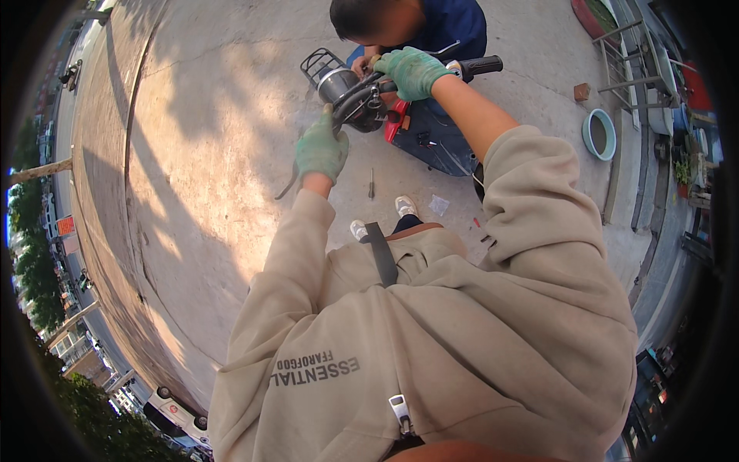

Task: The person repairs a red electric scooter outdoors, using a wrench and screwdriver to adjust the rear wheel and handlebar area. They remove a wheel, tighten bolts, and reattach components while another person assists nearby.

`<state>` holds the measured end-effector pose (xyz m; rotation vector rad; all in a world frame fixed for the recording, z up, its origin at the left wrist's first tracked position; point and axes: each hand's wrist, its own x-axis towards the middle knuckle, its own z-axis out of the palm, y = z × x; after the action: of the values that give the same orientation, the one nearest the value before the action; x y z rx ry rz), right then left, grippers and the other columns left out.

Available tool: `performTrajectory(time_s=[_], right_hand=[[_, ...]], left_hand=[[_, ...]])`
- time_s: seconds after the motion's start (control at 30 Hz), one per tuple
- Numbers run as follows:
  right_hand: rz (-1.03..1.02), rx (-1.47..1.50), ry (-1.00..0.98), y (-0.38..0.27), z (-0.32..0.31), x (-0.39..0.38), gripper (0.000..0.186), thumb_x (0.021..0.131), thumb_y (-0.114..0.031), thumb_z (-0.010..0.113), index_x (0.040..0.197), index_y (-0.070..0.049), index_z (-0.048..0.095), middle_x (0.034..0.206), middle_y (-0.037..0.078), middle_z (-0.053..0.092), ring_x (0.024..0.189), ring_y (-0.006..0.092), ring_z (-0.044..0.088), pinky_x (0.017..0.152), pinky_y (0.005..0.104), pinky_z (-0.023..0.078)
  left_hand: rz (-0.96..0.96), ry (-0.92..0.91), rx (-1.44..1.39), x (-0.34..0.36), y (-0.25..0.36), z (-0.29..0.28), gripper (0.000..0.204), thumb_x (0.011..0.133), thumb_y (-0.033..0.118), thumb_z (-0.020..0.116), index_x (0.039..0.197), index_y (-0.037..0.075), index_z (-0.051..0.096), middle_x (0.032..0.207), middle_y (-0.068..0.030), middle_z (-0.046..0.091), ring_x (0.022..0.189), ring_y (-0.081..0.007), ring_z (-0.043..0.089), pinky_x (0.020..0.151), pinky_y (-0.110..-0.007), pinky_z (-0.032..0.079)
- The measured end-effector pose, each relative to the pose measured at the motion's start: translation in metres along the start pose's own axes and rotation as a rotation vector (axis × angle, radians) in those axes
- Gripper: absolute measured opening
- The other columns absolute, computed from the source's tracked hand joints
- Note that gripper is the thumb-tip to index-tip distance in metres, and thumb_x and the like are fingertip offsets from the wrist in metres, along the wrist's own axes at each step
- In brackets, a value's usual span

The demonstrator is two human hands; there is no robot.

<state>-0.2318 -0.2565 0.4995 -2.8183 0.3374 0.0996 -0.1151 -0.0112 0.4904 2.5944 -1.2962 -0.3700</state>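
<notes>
My two hands wear green work gloves, and both are on the handlebar (356, 94) of a small scooter-like vehicle. My left hand (322, 148) is closed round the bar's left end, where a brake lever (287, 183) sticks out below it. Nearer the middle, my right hand (412, 72) lies closed over the bar, its fingertips partly hidden. The black right grip (483, 66) is free of my hand. Ahead of the bar is a round dark headlamp unit (336, 83). A co-worker's bare hand (362, 63) is at its upper edge, close to my right fingertips.
A co-worker in dark blue (456, 25) bends over the vehicle opposite me. A screwdriver (372, 185) and a clear plastic bag (439, 205) lie on the concrete by my shoes. At the right stand a light-blue basin (599, 134), a brick (582, 92) and a metal rack (633, 81).
</notes>
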Motion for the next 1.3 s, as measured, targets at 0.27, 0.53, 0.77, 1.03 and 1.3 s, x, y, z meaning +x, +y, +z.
performTrajectory(time_s=[0.27, 0.53, 0.77, 1.03, 1.3], right_hand=[[0.008, 0.008, -0.013, 0.001, 0.002, 0.001, 0.051, 0.065, -0.018, 0.082, 0.113, -0.011, 0.067, 0.114, 0.013, 0.067, 0.110, 0.0308, 0.065, 0.096, 0.0391, 0.050], [-0.087, -0.066, 0.033, 0.003, 0.002, -0.002, 0.038, 0.080, -0.018, 0.071, 0.116, -0.012, 0.061, 0.106, 0.012, 0.065, 0.103, 0.0309, 0.064, 0.090, 0.0410, 0.048], [-0.016, -0.028, -0.017, -0.003, -0.004, -0.001, 0.057, 0.066, -0.016, 0.079, 0.120, -0.015, 0.061, 0.116, 0.012, 0.066, 0.109, 0.0306, 0.064, 0.096, 0.0400, 0.049], [-0.069, -0.055, 0.011, 0.000, -0.003, -0.002, 0.041, 0.075, -0.017, 0.075, 0.114, -0.011, 0.064, 0.108, 0.012, 0.066, 0.104, 0.0305, 0.064, 0.092, 0.0409, 0.049], [-0.055, -0.043, 0.002, 0.003, 0.003, 0.000, 0.036, 0.080, -0.016, 0.071, 0.114, -0.009, 0.065, 0.108, 0.012, 0.065, 0.105, 0.0312, 0.063, 0.091, 0.0415, 0.048]], left_hand=[[-0.018, 0.012, -0.008, 0.001, 0.001, 0.000, 0.061, 0.084, 0.022, 0.062, 0.143, 0.012, 0.051, 0.114, -0.0189, 0.069, 0.102, -0.0374, 0.067, 0.089, -0.046, 0.053], [0.017, 0.040, 0.004, 0.002, -0.002, 0.004, 0.059, 0.084, 0.022, 0.062, 0.142, 0.011, 0.051, 0.114, -0.0189, 0.069, 0.101, -0.0372, 0.067, 0.089, -0.046, 0.053], [-0.022, 0.012, 0.062, 0.002, 0.002, 0.002, 0.057, 0.089, 0.028, 0.058, 0.141, 0.005, 0.051, 0.109, -0.0173, 0.069, 0.103, -0.0331, 0.066, 0.089, -0.044, 0.052], [-0.025, 0.063, 0.033, 0.000, 0.001, 0.006, 0.047, 0.092, 0.032, 0.059, 0.130, 0.005, 0.057, 0.107, -0.0176, 0.069, 0.100, -0.0352, 0.066, 0.088, -0.046, 0.052], [0.005, 0.130, 0.032, 0.000, -0.004, 0.012, 0.036, 0.090, 0.029, 0.063, 0.118, 0.007, 0.062, 0.103, -0.0197, 0.069, 0.093, -0.0401, 0.066, 0.080, -0.050, 0.053]])
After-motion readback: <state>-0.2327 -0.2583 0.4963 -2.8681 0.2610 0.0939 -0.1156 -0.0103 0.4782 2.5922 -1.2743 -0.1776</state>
